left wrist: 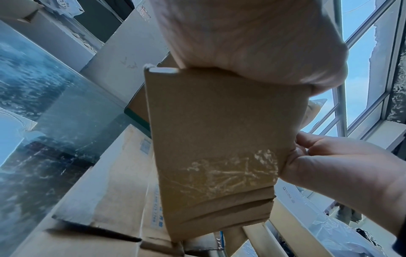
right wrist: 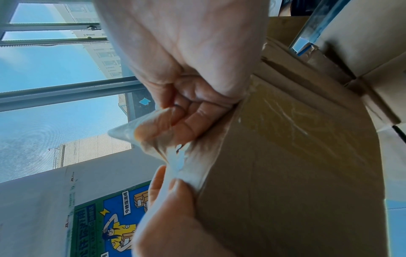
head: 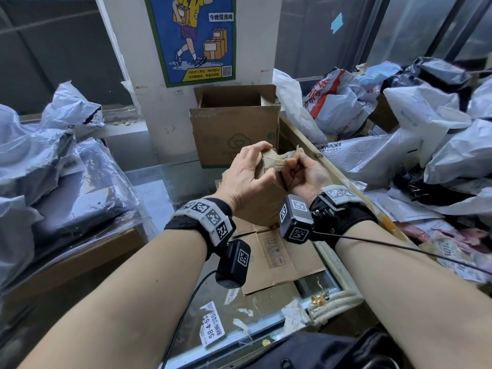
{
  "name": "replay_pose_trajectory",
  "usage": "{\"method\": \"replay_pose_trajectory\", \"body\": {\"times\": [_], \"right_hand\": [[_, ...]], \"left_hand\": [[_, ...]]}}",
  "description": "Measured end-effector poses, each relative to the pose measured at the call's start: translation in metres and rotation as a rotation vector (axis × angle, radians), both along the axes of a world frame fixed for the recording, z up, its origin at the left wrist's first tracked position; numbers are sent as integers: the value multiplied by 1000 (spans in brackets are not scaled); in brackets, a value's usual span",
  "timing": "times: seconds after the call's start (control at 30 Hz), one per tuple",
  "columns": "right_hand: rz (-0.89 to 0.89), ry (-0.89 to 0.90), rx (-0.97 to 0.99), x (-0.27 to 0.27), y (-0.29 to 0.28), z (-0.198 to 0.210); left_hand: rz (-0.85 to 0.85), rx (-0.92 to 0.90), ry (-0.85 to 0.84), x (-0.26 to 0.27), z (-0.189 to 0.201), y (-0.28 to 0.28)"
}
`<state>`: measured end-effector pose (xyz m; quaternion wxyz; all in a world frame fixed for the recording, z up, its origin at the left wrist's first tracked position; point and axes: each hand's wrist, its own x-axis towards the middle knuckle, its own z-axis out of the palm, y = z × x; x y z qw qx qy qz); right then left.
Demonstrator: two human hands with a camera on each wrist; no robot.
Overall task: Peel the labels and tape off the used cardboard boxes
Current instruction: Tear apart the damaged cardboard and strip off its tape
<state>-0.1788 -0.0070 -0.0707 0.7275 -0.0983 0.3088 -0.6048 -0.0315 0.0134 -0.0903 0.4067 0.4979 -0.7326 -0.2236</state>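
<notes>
A small flattened brown cardboard box is held up in front of me, above the table. My left hand grips its top end, fingers curled over the edge; the left wrist view shows the palm over the box. My right hand pinches a crumpled strip of clear tape lifted from the box's right edge. In the right wrist view the tape stretches from the pinching fingertips to the cardboard. A patch of clear tape still lies stuck on the lower face.
An open brown box stands behind my hands against a white pillar with a blue poster. Flattened cartons lie on the glass table, with peeled labels near me. Plastic mailer bags pile up on the right and on the left.
</notes>
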Motion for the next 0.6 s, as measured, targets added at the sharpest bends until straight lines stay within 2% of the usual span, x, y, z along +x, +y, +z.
{"method": "replay_pose_trajectory", "body": {"times": [0.6], "right_hand": [[37, 2, 39, 10, -5, -1]], "left_hand": [[2, 38, 74, 13, -4, 4]]}}
